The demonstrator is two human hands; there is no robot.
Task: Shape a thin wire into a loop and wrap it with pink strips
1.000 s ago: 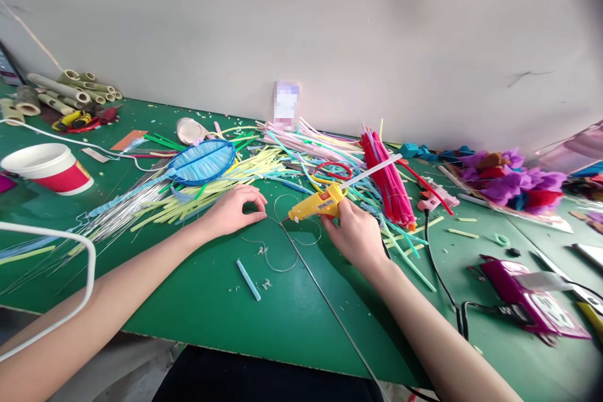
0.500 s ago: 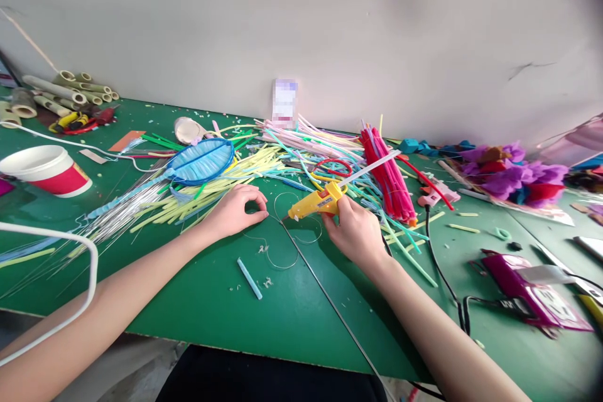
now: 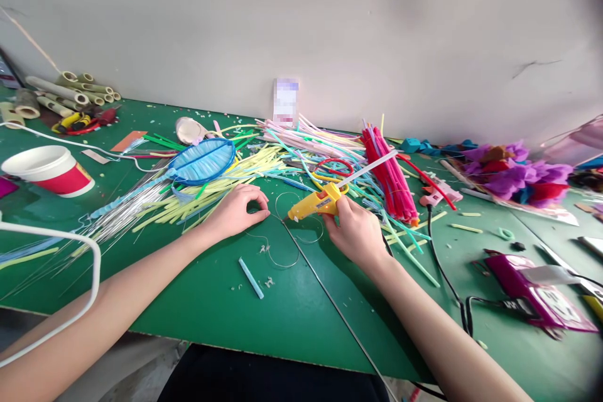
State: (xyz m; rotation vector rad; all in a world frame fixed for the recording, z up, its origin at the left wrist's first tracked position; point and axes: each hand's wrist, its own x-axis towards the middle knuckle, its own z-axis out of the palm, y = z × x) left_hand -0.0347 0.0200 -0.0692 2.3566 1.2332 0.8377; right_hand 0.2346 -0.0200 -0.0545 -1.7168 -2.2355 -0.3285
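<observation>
My right hand (image 3: pixel 355 229) is closed round a yellow glue gun (image 3: pixel 315 202), a pale glue stick (image 3: pixel 370 168) jutting from its back. The gun's nozzle points left and down, at the upper end of a long straight metal rod (image 3: pixel 330 294). I cannot tell whether the nozzle touches the rod. My left hand (image 3: pixel 238 210) is pinched on a thin wire just left of that end. Loops of fine wire (image 3: pixel 298 259) curl around the joint between my hands. A short light-blue stick (image 3: pixel 250 277) lies nearer me, with small clear scraps beside it.
Pipe cleaners (image 3: pixel 245 169) and a blue oval fan-like piece (image 3: pixel 202 160) lie behind my hands. A red bundle (image 3: pixel 389 176) is at right, near a magenta power strip (image 3: pixel 532 295). A paper cup (image 3: pixel 51 169) stands left. A white cable (image 3: pixel 97 264) crosses my left forearm. A phone (image 3: pixel 285 100) leans against the wall.
</observation>
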